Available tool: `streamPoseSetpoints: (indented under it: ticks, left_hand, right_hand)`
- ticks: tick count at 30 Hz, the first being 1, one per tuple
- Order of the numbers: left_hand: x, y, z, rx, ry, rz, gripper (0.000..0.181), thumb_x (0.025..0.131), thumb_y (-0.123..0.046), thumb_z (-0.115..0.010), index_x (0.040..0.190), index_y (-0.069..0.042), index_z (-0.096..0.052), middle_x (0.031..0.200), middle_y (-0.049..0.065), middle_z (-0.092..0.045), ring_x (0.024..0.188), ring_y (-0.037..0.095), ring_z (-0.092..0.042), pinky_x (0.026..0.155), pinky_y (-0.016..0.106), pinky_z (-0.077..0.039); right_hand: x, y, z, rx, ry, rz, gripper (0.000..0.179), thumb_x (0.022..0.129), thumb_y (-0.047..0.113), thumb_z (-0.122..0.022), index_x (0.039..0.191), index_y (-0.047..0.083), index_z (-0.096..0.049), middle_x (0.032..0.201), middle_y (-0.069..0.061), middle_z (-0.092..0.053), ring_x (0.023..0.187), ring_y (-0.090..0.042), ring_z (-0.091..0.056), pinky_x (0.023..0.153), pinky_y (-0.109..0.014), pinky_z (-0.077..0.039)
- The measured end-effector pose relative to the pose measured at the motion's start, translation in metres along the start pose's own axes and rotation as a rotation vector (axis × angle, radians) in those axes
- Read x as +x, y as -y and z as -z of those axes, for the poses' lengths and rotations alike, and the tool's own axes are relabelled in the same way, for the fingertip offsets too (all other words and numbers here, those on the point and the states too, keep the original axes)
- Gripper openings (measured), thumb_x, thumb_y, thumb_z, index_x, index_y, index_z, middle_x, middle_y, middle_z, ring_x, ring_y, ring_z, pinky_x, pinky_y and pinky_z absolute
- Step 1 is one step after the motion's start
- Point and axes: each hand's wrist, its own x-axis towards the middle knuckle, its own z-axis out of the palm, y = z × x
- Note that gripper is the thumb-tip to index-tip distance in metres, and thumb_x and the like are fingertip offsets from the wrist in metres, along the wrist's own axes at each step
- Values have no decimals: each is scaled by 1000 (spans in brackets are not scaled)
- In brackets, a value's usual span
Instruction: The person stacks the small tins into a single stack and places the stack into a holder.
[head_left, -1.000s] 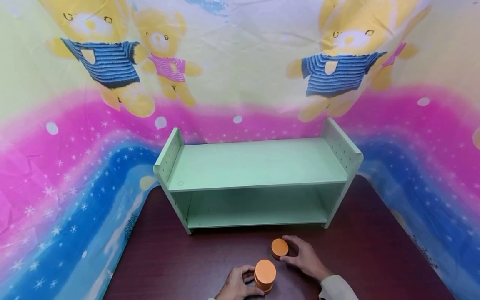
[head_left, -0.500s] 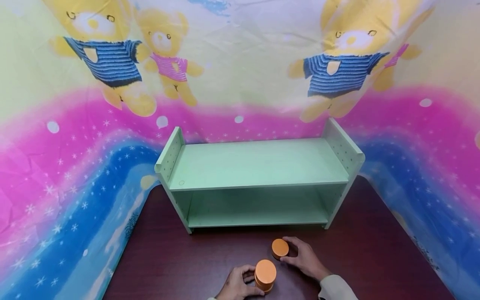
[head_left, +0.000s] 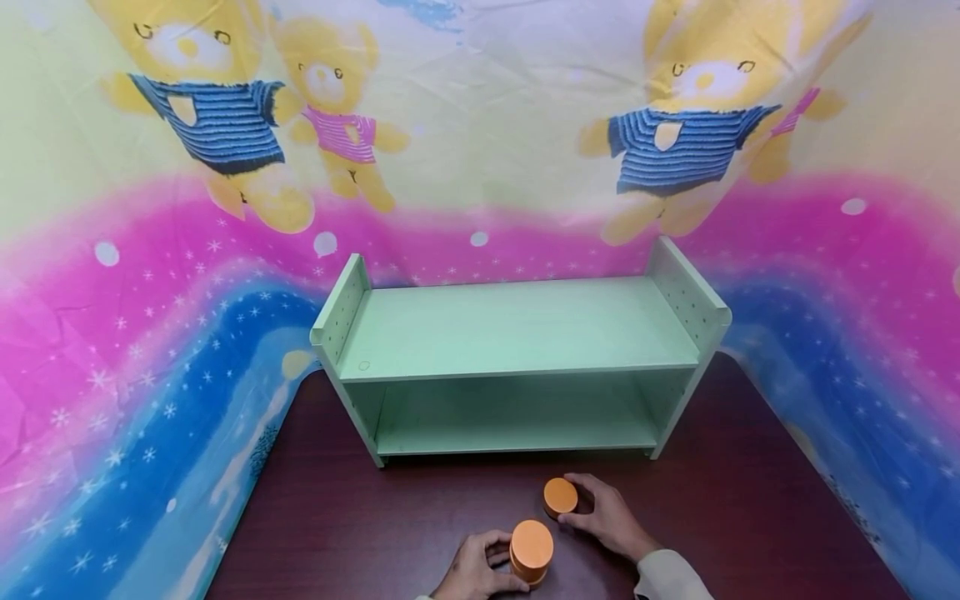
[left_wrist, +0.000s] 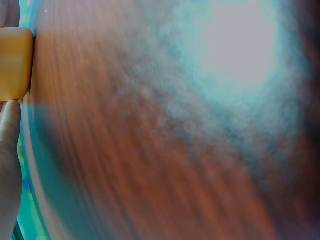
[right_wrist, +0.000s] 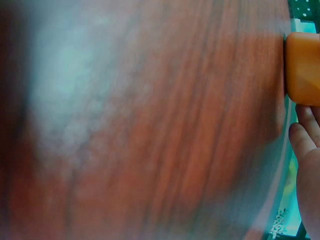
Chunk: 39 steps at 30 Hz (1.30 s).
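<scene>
Two orange cylinders with flat round tops stand upright at the front of the dark wooden table. My left hand (head_left: 471, 568) grips the nearer, larger-looking cylinder (head_left: 532, 548) from its left side, thumb in front and fingers behind. Farther back and to the right, my right hand (head_left: 609, 518) holds the smaller-looking cylinder (head_left: 560, 497) between thumb and fingers from its right side. In the left wrist view, an orange cylinder (left_wrist: 15, 65) shows cut off at the left edge with fingers against it. The right wrist view has an orange cylinder (right_wrist: 303, 70) at its right edge, fingers below.
A pale green two-level shelf (head_left: 517, 329) stands behind the hands on the dark red-brown table (head_left: 322, 533). Cloth printed with teddy bears (head_left: 480, 125) hangs behind and along both sides. The shelf's side panels rise above its upper board.
</scene>
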Motion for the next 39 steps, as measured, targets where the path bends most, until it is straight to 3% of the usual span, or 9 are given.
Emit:
streamPoseSetpoints:
  ticks: [13,21,32,39]
  left_hand:
    - [0,2,1,-16,17,-29,51,73,-12,-90,116,3,-67,114,14,-70,108,30,-68,89,29,-57]
    - [-1,1,0,-25,6,-4,50,73,-10,-89,116,2,-67,115,14,-69,109,31,-67,89,31,-58]
    - [0,-3,-5,-55,-61,95,46,72,-5,-89,113,3,-68,114,14,-70,108,30,-67,89,37,-58]
    - [0,-4,-6,-39,-69,85,46,72,-3,-89,112,4,-68,114,15,-70,108,31,-67,88,36,-59]
  right_hand:
    - [-3,2,0,29,8,-16,66,76,28,-89,130,4,-62,126,-9,-64,119,-34,-58,99,-56,-48]
    - [-6,7,5,45,11,-28,63,77,26,-89,130,5,-63,127,-10,-63,119,-36,-58,99,-58,-48]
    - [-7,11,10,12,-9,-2,63,75,31,-90,128,8,-64,125,-6,-65,117,-31,-60,100,-56,-48]
    - [-9,12,14,-8,-14,13,63,76,33,-89,128,8,-64,125,-5,-65,117,-32,-60,99,-57,-48]
